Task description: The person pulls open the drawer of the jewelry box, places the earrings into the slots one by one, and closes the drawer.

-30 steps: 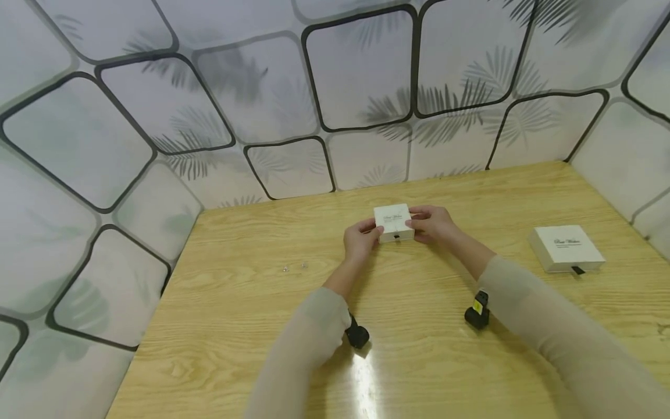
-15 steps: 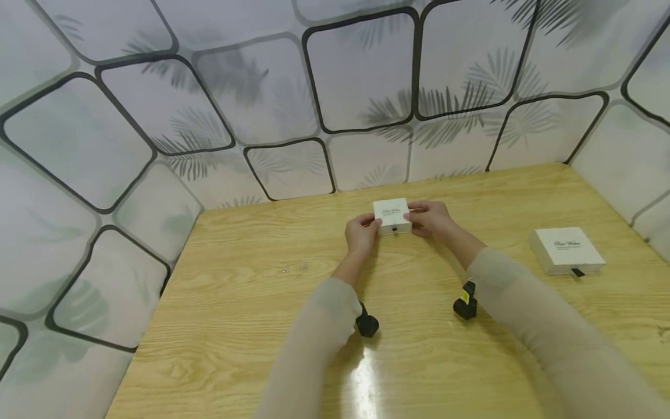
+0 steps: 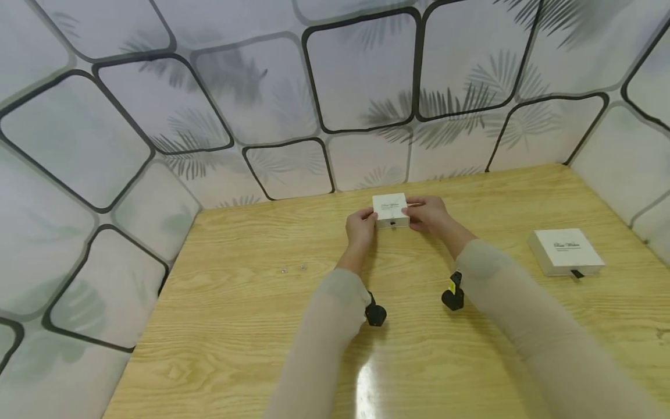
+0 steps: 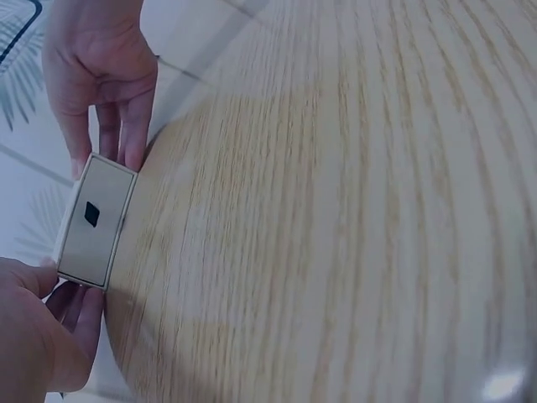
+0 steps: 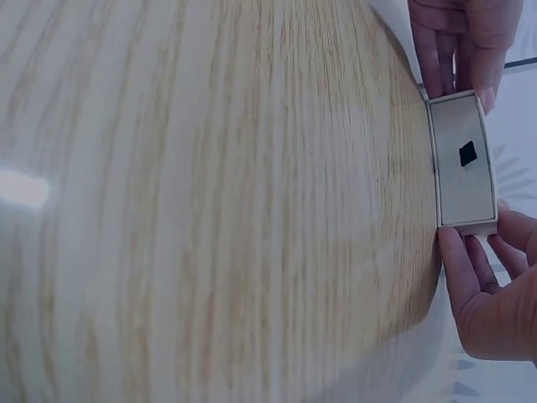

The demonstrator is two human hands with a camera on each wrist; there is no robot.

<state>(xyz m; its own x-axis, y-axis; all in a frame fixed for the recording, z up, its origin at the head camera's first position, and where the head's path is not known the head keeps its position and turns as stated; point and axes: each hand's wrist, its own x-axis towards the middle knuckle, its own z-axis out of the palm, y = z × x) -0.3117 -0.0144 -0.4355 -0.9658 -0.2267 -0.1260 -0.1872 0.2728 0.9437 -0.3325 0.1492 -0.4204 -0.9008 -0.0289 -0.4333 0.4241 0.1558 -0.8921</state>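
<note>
Both hands have slid the small white box (image 3: 391, 210) farther back across the bench (image 3: 251, 302). The left hand (image 3: 360, 227) and right hand (image 3: 429, 213) grip its opposite ends with curled fingers, drawer unopened.

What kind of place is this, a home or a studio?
Probably a staged recording booth: a bare wooden table closed in by printed leaf-pattern panels, with only two white boxes and both hands.

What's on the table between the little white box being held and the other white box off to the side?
Nothing: in the head view only bare wooden table separates the small white box from the larger white box.
</note>
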